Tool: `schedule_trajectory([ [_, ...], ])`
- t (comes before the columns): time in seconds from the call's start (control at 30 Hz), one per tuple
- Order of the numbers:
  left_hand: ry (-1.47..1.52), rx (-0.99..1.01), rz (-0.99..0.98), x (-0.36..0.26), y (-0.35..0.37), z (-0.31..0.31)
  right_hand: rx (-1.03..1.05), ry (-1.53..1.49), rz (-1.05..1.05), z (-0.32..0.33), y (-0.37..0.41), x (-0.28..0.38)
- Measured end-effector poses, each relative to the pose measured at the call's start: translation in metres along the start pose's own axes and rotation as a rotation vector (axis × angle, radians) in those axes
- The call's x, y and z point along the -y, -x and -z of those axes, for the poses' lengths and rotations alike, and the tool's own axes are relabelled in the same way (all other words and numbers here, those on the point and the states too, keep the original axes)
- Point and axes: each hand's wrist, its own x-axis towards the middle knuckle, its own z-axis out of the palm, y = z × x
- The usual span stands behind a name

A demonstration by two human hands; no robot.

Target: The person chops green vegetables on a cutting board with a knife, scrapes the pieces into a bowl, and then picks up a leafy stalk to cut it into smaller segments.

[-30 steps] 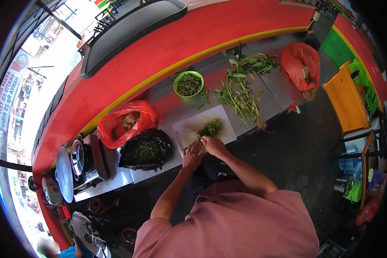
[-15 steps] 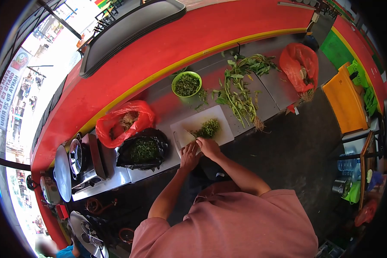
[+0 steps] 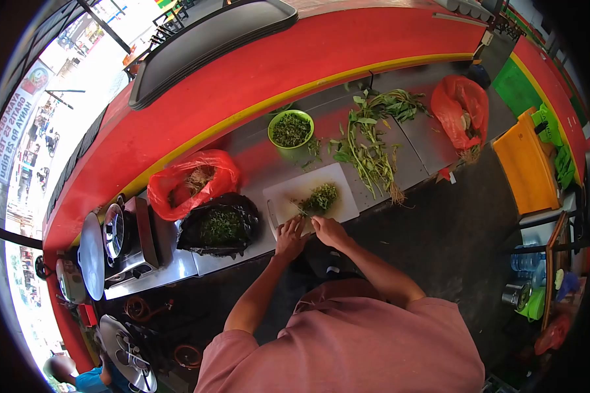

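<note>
A white cutting board [image 3: 343, 198] lies at the counter's near edge with a heap of chopped greens [image 3: 322, 196] on it. My right hand [image 3: 329, 231] is closed around a knife [image 3: 300, 208]; the handle is hidden in the fist, and the thin blade points up and left beside the heap. My left hand [image 3: 290, 240] rests on the board's lower left part, fingers apart and fingertips close to the blade. Beyond the board stands a green bowl [image 3: 291, 129] filled with chopped greens. Long leafy stems [image 3: 368, 154] with roots lie right of the board.
Left of the board sits a black plastic bag [image 3: 219, 226] of chopped greens, with a red plastic bag [image 3: 193, 185] behind it. Another red bag [image 3: 461, 111] is at the far right. A stove [image 3: 132, 239] fills the left end. A red wall [image 3: 347, 49] runs behind the counter.
My right hand has drawn a little to the right with the knife, widening the gap from my left hand. The whole view has shifted slightly.
</note>
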Motion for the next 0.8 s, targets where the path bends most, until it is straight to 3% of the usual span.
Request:
schedule_trajectory([
  [0.33,0.01,0.043,0.014,0.001,0.0,0.001,-0.151,0.01,0.08,-0.02,-0.02,0.0],
  [0.53,0.035,0.022,0.041,-0.002,0.003,0.0,0.078,0.099,-0.008,0.001,-0.023,0.008],
  [0.8,0.055,-0.036,0.041,-0.004,0.006,-0.006,-0.122,0.05,0.051,-0.02,0.0,-0.006],
])
